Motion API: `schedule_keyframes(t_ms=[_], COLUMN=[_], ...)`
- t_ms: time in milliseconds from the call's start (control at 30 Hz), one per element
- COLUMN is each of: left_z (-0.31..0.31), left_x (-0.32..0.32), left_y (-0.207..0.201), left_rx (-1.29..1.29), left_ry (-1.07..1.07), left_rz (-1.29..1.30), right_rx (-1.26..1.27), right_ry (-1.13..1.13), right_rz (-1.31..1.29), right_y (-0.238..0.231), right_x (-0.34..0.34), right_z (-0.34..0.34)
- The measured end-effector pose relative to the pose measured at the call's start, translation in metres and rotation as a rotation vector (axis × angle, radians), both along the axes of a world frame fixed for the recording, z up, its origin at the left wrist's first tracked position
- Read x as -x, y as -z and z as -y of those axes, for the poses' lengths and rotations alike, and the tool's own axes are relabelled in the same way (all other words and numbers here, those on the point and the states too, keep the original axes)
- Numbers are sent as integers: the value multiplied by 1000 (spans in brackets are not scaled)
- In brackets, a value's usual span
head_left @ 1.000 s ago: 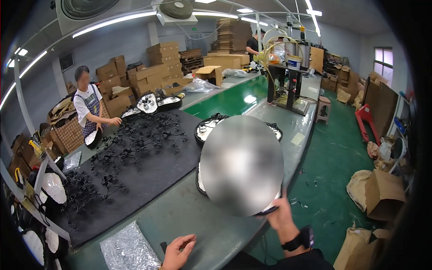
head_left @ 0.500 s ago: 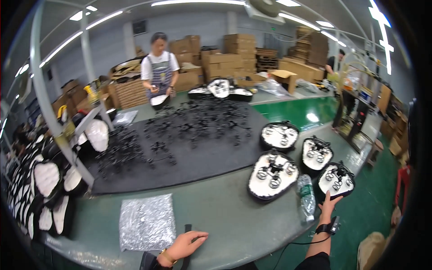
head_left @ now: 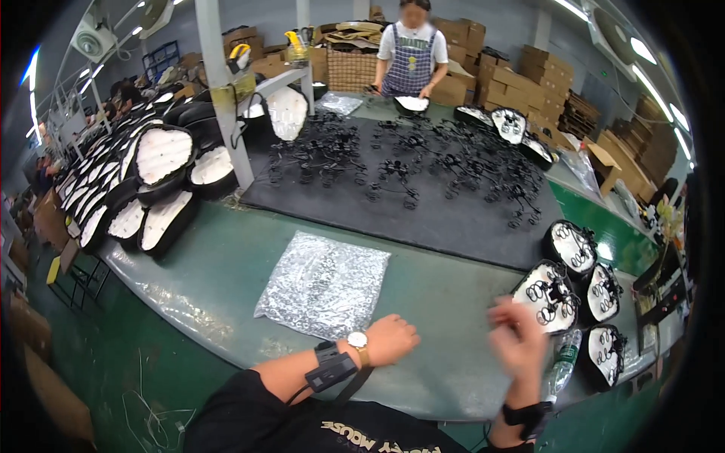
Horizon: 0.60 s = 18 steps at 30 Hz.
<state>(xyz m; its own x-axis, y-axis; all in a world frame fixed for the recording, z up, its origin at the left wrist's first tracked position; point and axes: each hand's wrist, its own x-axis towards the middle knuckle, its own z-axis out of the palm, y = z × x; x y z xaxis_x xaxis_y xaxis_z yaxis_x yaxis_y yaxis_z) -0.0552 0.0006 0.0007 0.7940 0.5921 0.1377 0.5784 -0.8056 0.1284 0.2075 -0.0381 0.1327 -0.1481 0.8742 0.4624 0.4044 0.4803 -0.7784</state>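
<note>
My left hand (head_left: 391, 340) rests low over the green table with its fingers curled in, near the lower right corner of a silvery plastic packet (head_left: 325, 283). No object shows in it. My right hand (head_left: 519, 336) is raised and smeared by motion, so its fingers are hard to read. Just beyond it lies a bicycle saddle (head_left: 540, 300), white underside up, with a black coil-spring frame on it. More such saddles, one at the far side (head_left: 572, 245), one at the right (head_left: 603, 291) and one near the edge (head_left: 604, 355), surround a clear plastic bottle (head_left: 563, 368).
A black mat (head_left: 325, 198) bears many black spring frames (head_left: 394, 172). Stacked saddles (head_left: 162, 155) crowd the left, beside a grey post (head_left: 220, 98). Across the table a person in an apron (head_left: 411, 60) handles another saddle (head_left: 412, 104). Cardboard boxes (head_left: 521, 87) stand behind.
My right hand has left the nearest right-hand saddle and moved inward, up to the left. The fingers of my left hand have curled in. The view has swung to the left.
</note>
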Motion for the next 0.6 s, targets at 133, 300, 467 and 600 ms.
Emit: schedule_keyframes(t_ms=[133, 300, 467, 600], left_z=[1, 12, 21, 28], left_x=[-16, -3, 45, 85], left_y=[-22, 10, 7, -18], left_rx=[98, 229, 260, 410], left_ry=[-105, -173, -209, -283], left_rz=[-181, -224, 33, 212], right_rx=[-434, -713, -404, -511], right_ry=[-759, -939, -1031, -1051], right_rz=[404, 532, 377, 500], right_y=[-20, 11, 13, 5], right_x=[146, 205, 228, 249], right_z=[11, 10, -12, -8])
